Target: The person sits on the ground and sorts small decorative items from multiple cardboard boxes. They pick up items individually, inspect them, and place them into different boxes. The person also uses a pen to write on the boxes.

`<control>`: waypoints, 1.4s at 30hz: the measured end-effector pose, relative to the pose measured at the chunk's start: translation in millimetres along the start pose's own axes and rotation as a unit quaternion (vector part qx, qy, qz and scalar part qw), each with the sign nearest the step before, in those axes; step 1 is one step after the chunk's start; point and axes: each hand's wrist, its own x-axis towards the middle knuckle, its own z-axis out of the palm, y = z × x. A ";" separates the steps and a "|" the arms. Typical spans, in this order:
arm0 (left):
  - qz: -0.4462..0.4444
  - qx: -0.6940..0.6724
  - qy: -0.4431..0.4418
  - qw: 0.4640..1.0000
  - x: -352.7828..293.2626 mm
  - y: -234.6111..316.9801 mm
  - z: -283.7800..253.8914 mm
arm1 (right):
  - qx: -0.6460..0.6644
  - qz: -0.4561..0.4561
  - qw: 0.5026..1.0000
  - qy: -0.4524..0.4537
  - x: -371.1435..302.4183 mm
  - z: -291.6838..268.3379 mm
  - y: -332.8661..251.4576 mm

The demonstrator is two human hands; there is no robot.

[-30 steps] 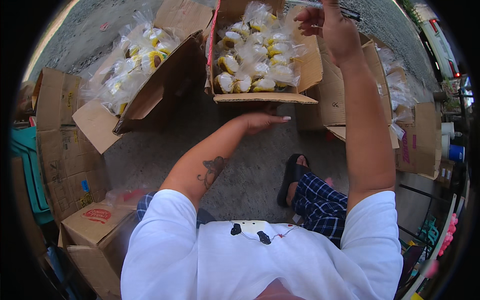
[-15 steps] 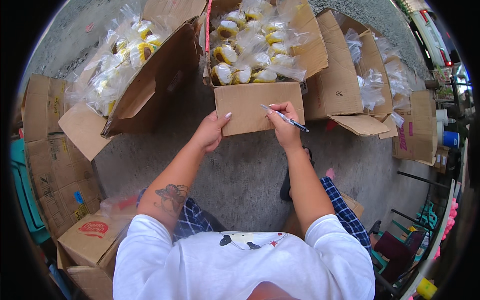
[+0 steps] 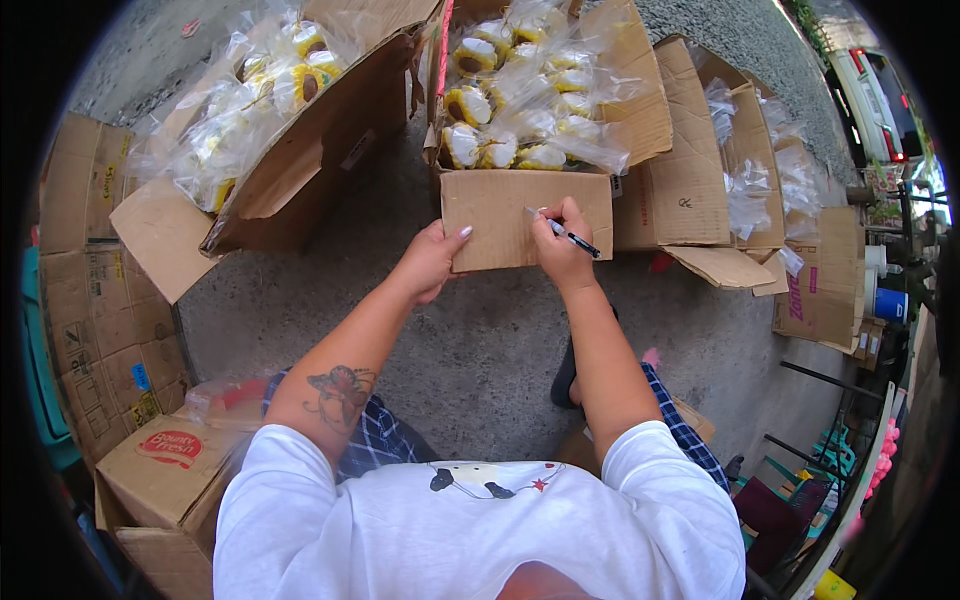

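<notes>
Here's the right hand (image 3: 564, 256) pinching the pen (image 3: 578, 241) just up-right of the frame's centre, long axis slanting up-left, tip at the flap (image 3: 490, 222), whose left edge the left hand (image 3: 430, 264) grips.

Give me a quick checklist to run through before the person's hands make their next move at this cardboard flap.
1. Pen held in the right-hand grip: ok.
2. Left-hand grip on the lower left of the flap: ok.
3. Flap hanging down in front of the box: ok.
4. Pen tip touching the flap: cannot tell.
5. Box closed over the bagged items: not ok, open.
</notes>
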 end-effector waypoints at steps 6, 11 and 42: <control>-0.001 0.000 0.001 1.000 0.2 1.0 2.8 | 0.057 0.051 0.997 0.016 3.2 -14.2 19.4; 0.001 -0.003 0.000 1.000 3.0 -1.6 -1.9 | 0.033 0.057 0.998 0.007 11.1 -23.9 18.1; 0.362 -0.215 0.241 0.874 -21.8 109.6 -191.0 | -0.061 0.102 0.952 -0.284 6.4 -208.1 -103.4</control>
